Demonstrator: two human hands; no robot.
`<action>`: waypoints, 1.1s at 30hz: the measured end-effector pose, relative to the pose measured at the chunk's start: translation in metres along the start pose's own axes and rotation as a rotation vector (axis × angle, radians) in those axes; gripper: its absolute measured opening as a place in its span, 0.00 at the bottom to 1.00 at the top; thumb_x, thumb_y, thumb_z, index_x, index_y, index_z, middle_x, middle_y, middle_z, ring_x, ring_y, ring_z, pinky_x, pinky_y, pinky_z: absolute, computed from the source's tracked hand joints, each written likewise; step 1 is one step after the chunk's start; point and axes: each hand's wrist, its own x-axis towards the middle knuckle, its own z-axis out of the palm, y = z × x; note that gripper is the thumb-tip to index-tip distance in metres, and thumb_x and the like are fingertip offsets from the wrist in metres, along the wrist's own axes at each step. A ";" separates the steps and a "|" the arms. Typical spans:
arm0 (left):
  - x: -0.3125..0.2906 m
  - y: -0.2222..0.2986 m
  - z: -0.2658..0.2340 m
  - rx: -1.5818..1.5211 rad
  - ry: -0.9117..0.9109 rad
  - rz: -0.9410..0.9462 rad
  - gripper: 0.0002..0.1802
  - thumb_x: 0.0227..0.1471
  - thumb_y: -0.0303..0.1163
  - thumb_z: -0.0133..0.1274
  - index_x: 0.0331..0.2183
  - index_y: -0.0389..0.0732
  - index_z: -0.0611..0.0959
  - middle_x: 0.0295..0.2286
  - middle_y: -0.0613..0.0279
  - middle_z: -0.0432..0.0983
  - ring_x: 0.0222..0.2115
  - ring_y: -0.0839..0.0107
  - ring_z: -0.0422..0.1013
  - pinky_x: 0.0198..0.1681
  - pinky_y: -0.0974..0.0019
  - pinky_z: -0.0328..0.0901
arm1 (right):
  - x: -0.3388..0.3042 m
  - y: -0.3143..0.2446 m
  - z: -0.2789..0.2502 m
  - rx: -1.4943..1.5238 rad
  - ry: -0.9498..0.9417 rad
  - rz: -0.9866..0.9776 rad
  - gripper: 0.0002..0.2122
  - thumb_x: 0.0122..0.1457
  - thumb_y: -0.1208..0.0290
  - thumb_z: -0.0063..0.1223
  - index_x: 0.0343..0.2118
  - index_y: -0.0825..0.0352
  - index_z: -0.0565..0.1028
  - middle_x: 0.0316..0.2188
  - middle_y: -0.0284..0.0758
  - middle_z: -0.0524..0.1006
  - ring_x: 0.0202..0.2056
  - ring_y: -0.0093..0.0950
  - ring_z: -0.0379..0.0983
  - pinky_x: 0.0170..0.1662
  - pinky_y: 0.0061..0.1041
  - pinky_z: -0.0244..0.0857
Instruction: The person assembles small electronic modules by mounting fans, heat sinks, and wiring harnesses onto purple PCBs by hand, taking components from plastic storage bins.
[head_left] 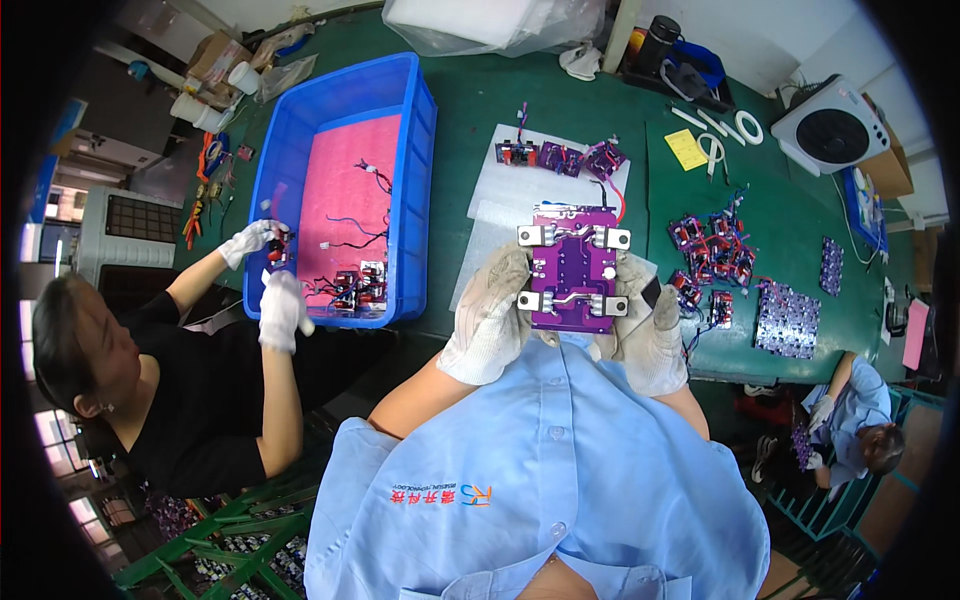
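Observation:
A purple circuit board (570,272) stands upright in front of my chest, with metal brackets along both sides and a red wire at its top. My left hand (490,315), in a white knit glove, grips its left edge. My right hand (650,330), gloved too and smudged grey, closes on the right edge. By the right fingers shows a small white piece with a black patch (651,292); I cannot tell what it is. White foam sheets (480,265) lie behind the board, bearing several small purple boards (562,159) with wires.
At left, a blue bin (425,190) with a pink lining holds wired boards; a co-worker's gloved hands (285,305) work at its edge. Wired boards (712,250) and a board panel (787,320) lie right. Tape rolls (748,126), scissors (711,155) and a fan heater (835,130) sit behind.

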 end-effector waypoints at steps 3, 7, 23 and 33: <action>-0.006 0.012 -0.002 -0.275 -0.119 -0.026 0.16 0.45 0.20 0.49 0.40 0.32 0.73 0.34 0.54 0.72 0.33 0.67 0.72 0.33 0.68 0.68 | 0.002 -0.005 0.015 -0.091 0.118 0.017 0.37 0.48 0.48 0.56 0.52 0.75 0.59 0.44 0.37 0.69 0.39 0.20 0.68 0.38 0.17 0.65; -0.010 0.022 0.004 -0.440 -0.120 -0.069 0.15 0.54 0.30 0.43 0.43 0.33 0.72 0.32 0.61 0.72 0.32 0.78 0.70 0.33 0.72 0.66 | -0.003 -0.022 0.022 -0.591 0.076 0.068 0.27 0.50 0.66 0.57 0.51 0.71 0.62 0.31 0.30 0.71 0.22 0.14 0.62 0.22 0.14 0.57; 0.029 -0.025 -0.004 -0.095 0.171 0.753 0.39 0.49 0.56 0.48 0.51 0.33 0.65 0.47 0.48 0.64 0.47 0.65 0.65 0.51 0.63 0.60 | -0.018 -0.017 0.017 -0.589 0.230 0.133 0.24 0.48 0.74 0.53 0.50 0.69 0.63 0.28 0.29 0.71 0.16 0.14 0.61 0.18 0.13 0.55; 0.014 -0.017 0.005 -0.655 -0.536 -0.114 0.66 0.18 0.72 0.56 0.54 0.35 0.59 0.48 0.48 0.64 0.49 0.58 0.64 0.52 0.56 0.61 | -0.005 -0.008 0.025 -0.454 0.194 0.210 0.21 0.49 0.75 0.50 0.48 0.70 0.65 0.27 0.28 0.69 0.17 0.14 0.59 0.18 0.13 0.53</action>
